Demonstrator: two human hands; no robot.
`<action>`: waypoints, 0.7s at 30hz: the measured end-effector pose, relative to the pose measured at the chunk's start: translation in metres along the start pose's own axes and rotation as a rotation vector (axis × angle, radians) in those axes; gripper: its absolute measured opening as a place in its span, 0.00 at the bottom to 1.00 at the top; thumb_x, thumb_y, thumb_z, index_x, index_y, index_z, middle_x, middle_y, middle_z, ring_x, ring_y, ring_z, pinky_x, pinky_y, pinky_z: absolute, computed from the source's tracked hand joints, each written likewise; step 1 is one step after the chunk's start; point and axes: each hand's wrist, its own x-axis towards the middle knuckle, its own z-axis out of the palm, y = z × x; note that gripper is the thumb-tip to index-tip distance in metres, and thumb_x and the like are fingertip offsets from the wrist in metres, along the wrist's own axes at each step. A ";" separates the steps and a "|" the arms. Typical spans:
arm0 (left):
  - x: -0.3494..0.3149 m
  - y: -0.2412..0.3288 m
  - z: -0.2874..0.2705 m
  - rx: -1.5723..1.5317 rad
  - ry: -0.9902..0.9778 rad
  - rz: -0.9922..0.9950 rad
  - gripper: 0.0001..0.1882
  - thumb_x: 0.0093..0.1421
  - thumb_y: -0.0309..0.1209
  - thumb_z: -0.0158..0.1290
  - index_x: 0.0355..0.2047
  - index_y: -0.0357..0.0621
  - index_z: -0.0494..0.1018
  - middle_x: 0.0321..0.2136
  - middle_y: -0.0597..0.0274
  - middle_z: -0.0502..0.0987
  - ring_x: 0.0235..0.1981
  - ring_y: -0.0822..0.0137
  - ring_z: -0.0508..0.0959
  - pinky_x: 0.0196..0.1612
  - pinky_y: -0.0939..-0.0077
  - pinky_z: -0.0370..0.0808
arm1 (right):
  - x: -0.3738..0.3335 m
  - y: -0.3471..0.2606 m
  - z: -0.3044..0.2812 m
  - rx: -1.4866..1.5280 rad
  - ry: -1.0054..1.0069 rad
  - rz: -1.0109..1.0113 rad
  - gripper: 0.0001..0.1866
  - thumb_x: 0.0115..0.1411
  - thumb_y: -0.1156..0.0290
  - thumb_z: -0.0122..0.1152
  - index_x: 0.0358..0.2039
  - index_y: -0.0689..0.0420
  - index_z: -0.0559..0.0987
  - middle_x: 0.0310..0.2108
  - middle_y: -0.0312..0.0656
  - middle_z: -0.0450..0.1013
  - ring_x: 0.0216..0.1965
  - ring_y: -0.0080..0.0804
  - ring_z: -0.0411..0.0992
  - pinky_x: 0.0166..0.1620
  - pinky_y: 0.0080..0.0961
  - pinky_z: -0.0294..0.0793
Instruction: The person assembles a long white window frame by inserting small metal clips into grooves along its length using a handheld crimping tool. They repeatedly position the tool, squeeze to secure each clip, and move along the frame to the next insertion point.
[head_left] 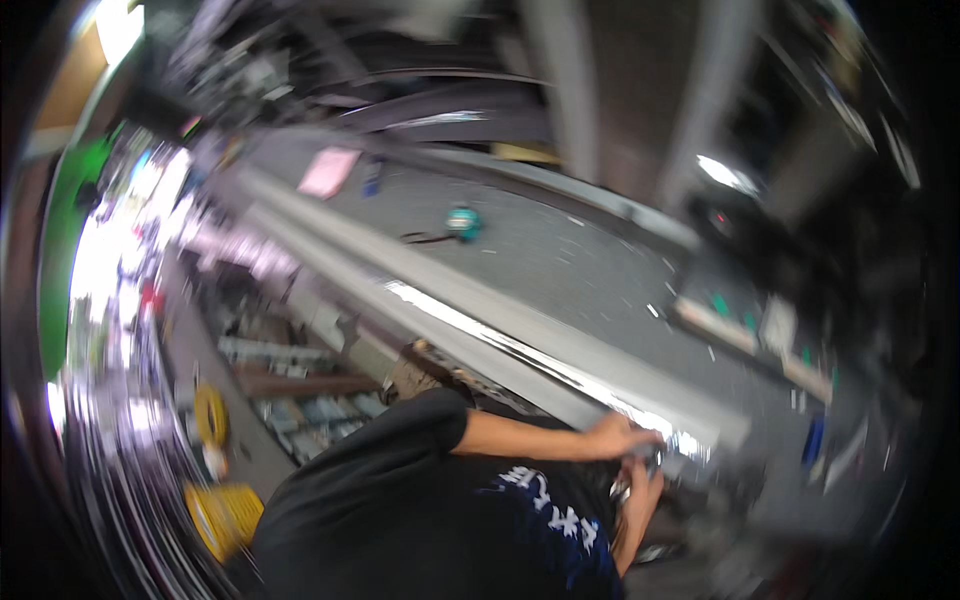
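Observation:
My left hand reaches across to the right, its fingers closed at the near right end of a long, pale metal profile. Just below it, my right hand is also closed, with the fingertips of both hands close together. Between them is a small grey, shiny piece, too blurred to name. The profile runs diagonally along the front of a grey workbench, with a bright reflection on its surface. I cannot make out whether the small piece touches the profile.
On the bench lie a teal tape measure with a dark strap, a pink sheet, a blue object and scattered bright slivers. Machinery with a pale strip stands at right. Yellow coils are at lower left, beside shelves of metal parts.

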 end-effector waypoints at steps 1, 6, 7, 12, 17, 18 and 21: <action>0.005 -0.005 0.004 0.010 0.013 0.029 0.14 0.63 0.37 0.59 0.41 0.38 0.80 0.37 0.61 0.83 0.39 0.73 0.80 0.44 0.76 0.76 | 0.003 0.001 -0.005 -0.001 0.009 0.037 0.13 0.60 0.69 0.60 0.42 0.62 0.72 0.28 0.37 0.72 0.24 0.22 0.70 0.27 0.19 0.70; 0.021 -0.014 0.009 0.002 0.030 -0.016 0.13 0.61 0.37 0.60 0.38 0.39 0.82 0.33 0.63 0.84 0.34 0.76 0.79 0.41 0.78 0.74 | 0.025 0.012 -0.030 0.085 -0.074 0.086 0.13 0.60 0.70 0.57 0.44 0.60 0.71 0.28 0.40 0.71 0.23 0.28 0.69 0.25 0.24 0.69; 0.022 -0.013 0.010 -0.003 0.065 0.045 0.14 0.59 0.40 0.60 0.34 0.42 0.83 0.29 0.63 0.83 0.31 0.75 0.78 0.37 0.76 0.74 | 0.028 0.014 -0.033 0.089 -0.103 0.089 0.13 0.60 0.71 0.57 0.45 0.60 0.71 0.28 0.41 0.71 0.23 0.28 0.69 0.25 0.25 0.70; 0.016 -0.007 0.008 0.013 0.089 0.071 0.16 0.58 0.44 0.60 0.32 0.44 0.84 0.27 0.63 0.83 0.28 0.73 0.77 0.34 0.73 0.73 | 0.041 0.017 -0.036 0.071 -0.321 0.090 0.15 0.61 0.72 0.56 0.48 0.60 0.73 0.27 0.43 0.72 0.24 0.32 0.70 0.24 0.27 0.73; 0.007 0.006 0.005 0.019 0.077 0.059 0.14 0.58 0.42 0.60 0.32 0.45 0.84 0.29 0.63 0.83 0.31 0.72 0.78 0.38 0.74 0.73 | 0.045 0.019 -0.035 0.066 -0.161 0.101 0.13 0.61 0.75 0.55 0.46 0.60 0.72 0.27 0.41 0.70 0.24 0.30 0.68 0.25 0.26 0.72; 0.005 0.009 0.005 0.031 0.075 0.053 0.14 0.58 0.42 0.60 0.32 0.45 0.84 0.29 0.63 0.83 0.31 0.72 0.78 0.38 0.74 0.73 | 0.046 0.020 -0.035 0.059 -0.155 0.101 0.13 0.61 0.75 0.55 0.46 0.60 0.72 0.27 0.41 0.70 0.24 0.30 0.68 0.25 0.26 0.72; 0.000 0.017 0.003 0.058 0.059 -0.008 0.14 0.58 0.42 0.60 0.32 0.45 0.84 0.29 0.63 0.83 0.32 0.72 0.78 0.38 0.73 0.73 | 0.051 0.024 -0.037 0.047 -0.146 0.105 0.13 0.61 0.75 0.54 0.46 0.59 0.72 0.27 0.41 0.70 0.25 0.30 0.68 0.25 0.26 0.72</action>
